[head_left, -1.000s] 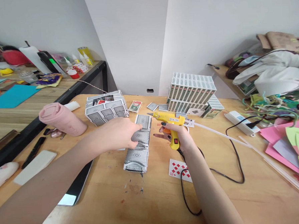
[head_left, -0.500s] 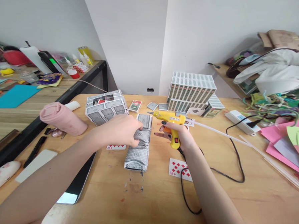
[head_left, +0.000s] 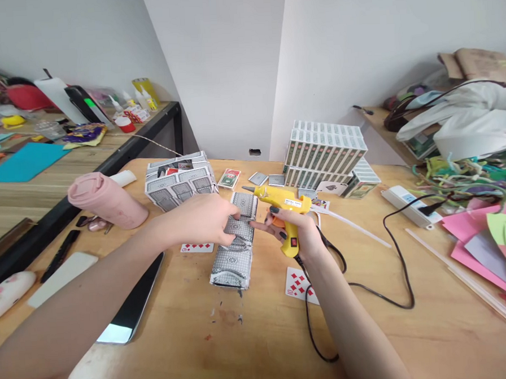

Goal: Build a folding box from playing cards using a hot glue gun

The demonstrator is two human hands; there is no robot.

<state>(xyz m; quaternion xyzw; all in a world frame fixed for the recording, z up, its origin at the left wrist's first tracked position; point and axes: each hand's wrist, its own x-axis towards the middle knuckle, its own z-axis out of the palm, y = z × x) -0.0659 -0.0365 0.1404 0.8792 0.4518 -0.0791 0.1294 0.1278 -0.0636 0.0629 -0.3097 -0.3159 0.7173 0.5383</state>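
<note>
A long strip of joined playing cards (head_left: pixel 232 263), grey-patterned backs up, lies on the wooden table. My left hand (head_left: pixel 204 220) holds its left side, with thumb and index finger bent down onto the cards; the other fingers are hidden beneath the hand. My right hand (head_left: pixel 299 226) grips a yellow hot glue gun (head_left: pixel 283 198), nozzle pointing left above the strip's far end. A whitish glue stick (head_left: pixel 357 226) sticks out of the gun's back. Behind my left hand stands a box built from playing cards (head_left: pixel 180 185), with loose cards inside.
A pink tumbler (head_left: pixel 107 200) and a dark tablet (head_left: pixel 134 303) lie to the left. Card boxes (head_left: pixel 325 154) are stacked at the back right. The gun's black cord (head_left: pixel 381 298) loops past a ten of diamonds (head_left: pixel 298 284) to a white power strip (head_left: pixel 410 206).
My right hand has moved the glue gun slightly left, nearer the strip, and its fingers have come closer to the cards. The left hand has barely moved.
</note>
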